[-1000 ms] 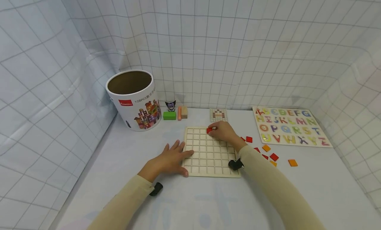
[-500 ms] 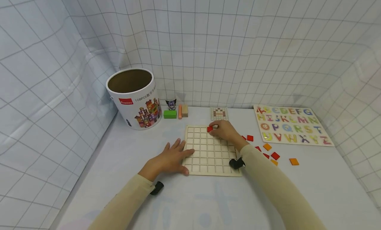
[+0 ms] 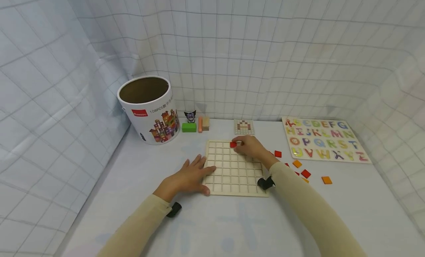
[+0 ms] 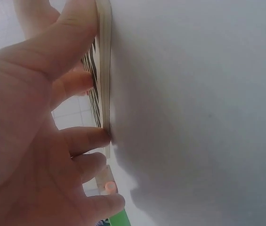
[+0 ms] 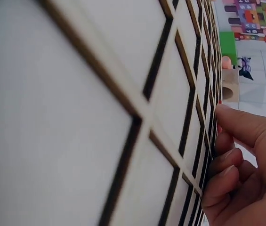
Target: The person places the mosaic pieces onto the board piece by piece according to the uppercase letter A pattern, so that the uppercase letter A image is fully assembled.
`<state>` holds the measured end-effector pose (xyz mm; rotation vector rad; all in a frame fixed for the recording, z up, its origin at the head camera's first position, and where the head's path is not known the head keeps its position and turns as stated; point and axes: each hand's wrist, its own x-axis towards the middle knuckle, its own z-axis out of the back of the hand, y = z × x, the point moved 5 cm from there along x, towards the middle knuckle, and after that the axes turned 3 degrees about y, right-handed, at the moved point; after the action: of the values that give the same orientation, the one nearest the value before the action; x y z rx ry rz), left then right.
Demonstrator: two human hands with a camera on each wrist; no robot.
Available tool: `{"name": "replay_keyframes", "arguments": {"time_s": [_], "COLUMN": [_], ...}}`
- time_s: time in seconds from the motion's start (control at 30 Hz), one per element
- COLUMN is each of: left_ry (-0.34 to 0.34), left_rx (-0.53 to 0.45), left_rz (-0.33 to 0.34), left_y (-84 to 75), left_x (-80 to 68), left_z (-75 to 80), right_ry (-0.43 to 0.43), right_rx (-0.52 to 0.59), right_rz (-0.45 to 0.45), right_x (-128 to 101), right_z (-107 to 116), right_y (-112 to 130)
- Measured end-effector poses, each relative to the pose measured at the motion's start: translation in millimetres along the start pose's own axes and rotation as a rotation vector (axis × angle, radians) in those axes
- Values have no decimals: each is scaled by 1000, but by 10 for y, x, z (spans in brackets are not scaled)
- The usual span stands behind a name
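Observation:
A pale wooden grid board lies flat on the table. My left hand rests at its left edge with fingers spread, thumb by the near corner and forefinger over the outer cells. In the left wrist view the thumb and one fingertip touch the board's side. Near the middle of the board's far row is a square red tile. My right hand pinches the tile at its edges between forefinger and thumb. The right wrist view shows only a red sliver of it at the fingertip, the other fingers curled beneath.
Loose red tiles and orange tiles lie right of the board. Behind them is an alphabet board. A small pattern card, a green block, a wooden block and a large white bucket stand toward the back.
The right hand has stayed at the far row with only a slight shift of its fingers, and more of the red tile's top shows. The left hand keeps its place on the board's edge.

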<state>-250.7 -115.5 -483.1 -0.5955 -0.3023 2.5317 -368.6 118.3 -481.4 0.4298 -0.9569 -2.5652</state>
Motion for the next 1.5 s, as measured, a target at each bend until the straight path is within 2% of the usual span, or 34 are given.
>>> {"name": "replay_keyframes", "arguments": {"time_s": [0.07,0.13,0.23,0.3,0.4,0.5,0.63,0.87,1.0,1.1,1.3,1.5], "left_ry": [-2,-8,-14,-14,-20,-26,-23,-19,-10,-10,-12,-9], "left_rx": [3,1,-7,-7,-4,-8,-20,-28,-21,-23,-33,-38], "left_rz": [13,10,-5,-8,-2,-1,-10,-12,-8,-8,-5,-11], "left_y": [2,-2,-18,-21,-10,-3,-20,-40,-38,-35,-37,-46], "left_x": [0,-3,-6,-10,-12,-18,-33,-37,-26,-18,-9,-16], "left_z": [-4,-7,-4,-2,7,19,27,29,20,16,16,21], "right_ry": [-7,-30,-92,-138,-187,-201,-158,-91,-93,-99,-114,-126], "right_rx": [64,182,349,412,421,404,376,230,83,16,-5,-57], "right_rz": [35,63,56,4,-103,-206,-272,-273,-276,-289,-300,-258], "right_x": [-35,-129,-394,-611,-887,-1062,-1165,-1152,-1111,-1093,-1081,-1069], "right_z": [72,204,487,667,848,905,847,720,687,664,632,628], "right_y": [-3,-35,-186,-361,-652,-901,-1089,-1141,-1089,-1072,-1089,-1081]}}
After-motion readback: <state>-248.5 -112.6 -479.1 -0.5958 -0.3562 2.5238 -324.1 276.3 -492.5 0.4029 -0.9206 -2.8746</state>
